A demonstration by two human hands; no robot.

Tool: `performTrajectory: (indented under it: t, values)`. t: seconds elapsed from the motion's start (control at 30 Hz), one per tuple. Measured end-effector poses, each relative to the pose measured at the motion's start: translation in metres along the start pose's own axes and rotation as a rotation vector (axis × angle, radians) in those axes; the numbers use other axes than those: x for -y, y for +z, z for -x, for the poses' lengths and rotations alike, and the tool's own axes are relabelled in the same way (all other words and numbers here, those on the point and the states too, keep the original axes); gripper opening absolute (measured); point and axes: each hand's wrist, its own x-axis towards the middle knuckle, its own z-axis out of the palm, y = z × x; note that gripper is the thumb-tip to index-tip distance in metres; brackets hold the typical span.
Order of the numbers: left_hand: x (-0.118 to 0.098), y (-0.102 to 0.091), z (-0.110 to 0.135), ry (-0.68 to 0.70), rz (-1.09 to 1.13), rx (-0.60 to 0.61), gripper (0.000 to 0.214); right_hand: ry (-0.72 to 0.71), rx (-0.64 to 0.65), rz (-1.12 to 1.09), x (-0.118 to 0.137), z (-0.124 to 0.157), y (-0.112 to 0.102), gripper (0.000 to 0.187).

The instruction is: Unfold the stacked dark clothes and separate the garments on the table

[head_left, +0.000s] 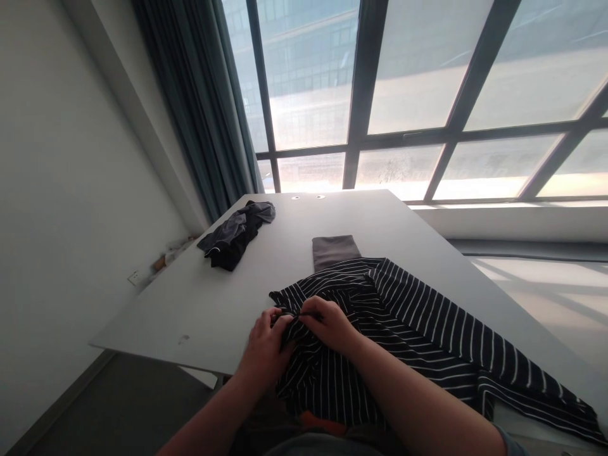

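Note:
A black shirt with thin white stripes [422, 316] lies spread and partly bunched over the near side of the table, one long sleeve stretching to the lower right. My left hand [268, 339] pinches the bunched cloth at the shirt's left part. Close beside it, my right hand [327, 323] grips the same bunched area between thumb and fingers. The fingertips of both hands almost meet there. Part of the shirt hangs over the near table edge toward my body. Just beyond the shirt lies a flat, folded grey cloth [335, 250], its near end covered by the shirt.
A crumpled heap of dark grey and black clothes [237, 234] rests on the far left of the white table [156, 316]. Behind the table stand a dark curtain [199, 95] and large framed windows [308, 82]. A white wall [71, 190] runs along the left.

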Motion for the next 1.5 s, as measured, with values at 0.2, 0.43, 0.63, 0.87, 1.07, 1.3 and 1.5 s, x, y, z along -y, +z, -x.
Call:
performTrajectory:
  t: [0.2,0.43,0.63,0.87,1.07,1.3,1.5]
  values:
    - [-0.020,-0.046,-0.018,-0.047,0.353,0.284,0.016,0.042,0.139,0.000,0.027,-0.001,-0.026,0.021]
    - [-0.061,-0.111,-0.030,-0.108,0.594,0.544,0.037,0.056,0.464,0.338,0.069,0.032,-0.090,0.054]
    - [-0.104,-0.164,-0.106,0.119,0.410,1.206,0.060,0.327,0.956,0.067,0.100,0.053,-0.105,0.042]
    - [-0.136,-0.205,-0.274,0.231,-0.438,0.981,0.025,0.554,0.440,0.070,0.119,0.053,-0.142,0.063]
    - [-0.150,-0.321,-0.413,0.288,-0.981,-0.055,0.029,0.707,0.220,0.062,0.115,0.087,-0.181,0.067]
    - [-0.067,-0.413,-0.438,0.153,-0.920,-0.998,0.051,0.717,-0.026,0.116,0.109,0.121,-0.215,0.067]
    - [0.082,-0.322,-0.360,-0.224,-0.891,-0.586,0.048,0.727,0.017,0.113,0.094,0.117,-0.203,0.076]
